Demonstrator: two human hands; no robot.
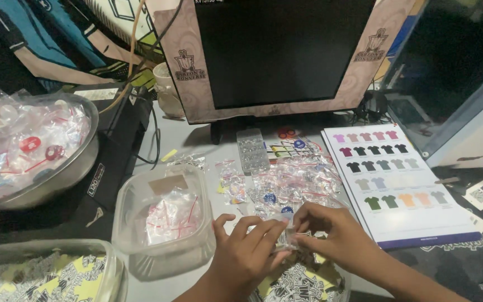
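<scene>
My left hand (244,249) and my right hand (336,235) meet near the table's front edge, both pinching one small clear plastic bag (287,230). Just behind them lies a loose heap of clear little bags with red strips and badges (294,182). Under my hands sits a container of black, white and yellow stickers (300,282). A clear plastic tub (197,246) holding more small bags stands directly left of my left hand.
A metal bowl (88,151) full of bagged badges is at the left. A second tub of stickers (113,268) sits bottom left. A monitor (280,50) stands behind, a shirt colour chart (401,184) at right, and a black printer (121,145) beside the bowl.
</scene>
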